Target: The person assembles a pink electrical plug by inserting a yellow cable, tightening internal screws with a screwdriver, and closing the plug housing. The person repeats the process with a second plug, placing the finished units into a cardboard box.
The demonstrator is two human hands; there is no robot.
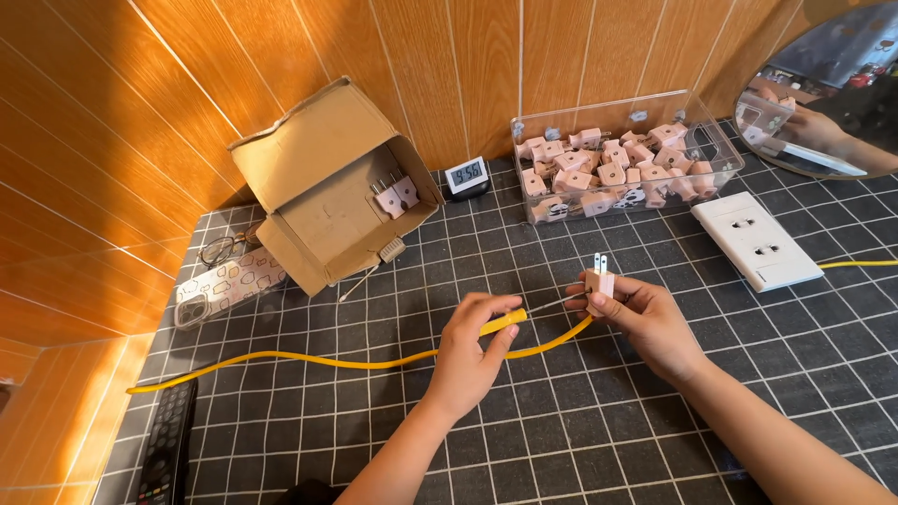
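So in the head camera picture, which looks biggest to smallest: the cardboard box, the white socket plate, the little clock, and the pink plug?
1. Cardboard box
2. White socket plate
3. Little clock and pink plug in the right hand: look alike, so no ranking.

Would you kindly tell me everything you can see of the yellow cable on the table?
The yellow cable is a thin, flexible cord with a smooth, plastic-looking sheath. It runs from the table's left edge rightward across the black grid-patterned surface, then curves up between the hands. The left hand pinches it near its end, where bare wire points toward the pale pink plug held upright in the right hand. Another yellow stretch shows at the far right.
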